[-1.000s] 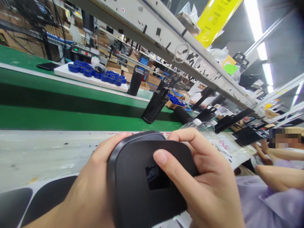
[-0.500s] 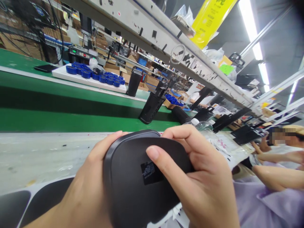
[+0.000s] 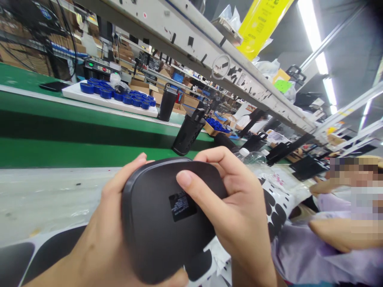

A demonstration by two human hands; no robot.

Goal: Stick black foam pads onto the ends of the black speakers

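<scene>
My left hand [image 3: 98, 223] is wrapped round the left side and bottom of a black housing with rounded corners [image 3: 127, 211], its flat end tilted toward me. Over that end lies a thin matt black pad [image 3: 158, 239] with a small glossy printed label [image 3: 181, 207]. My right hand [image 3: 236, 203] pinches the pad's upper right edge, thumb on its face beside the label and fingers curled behind. A narrow rim of the housing shows along the left and top. How much of the pad touches the housing, I cannot tell.
White sheets with black pads [image 3: 56, 247] lie at lower left. A black perforated cylinder [image 3: 188, 133] stands on the green belt [image 3: 89, 149]. Beyond are blue caps [image 3: 119, 95] on a white board. A shelf beam [image 3: 191, 40] crosses overhead; a co-worker's arm [image 3: 344, 235] is at right.
Both hands and the housing have moved slightly left in view. The pad's upper edge now lies closer to the housing's rim, with less of the rim showing at the top right.
</scene>
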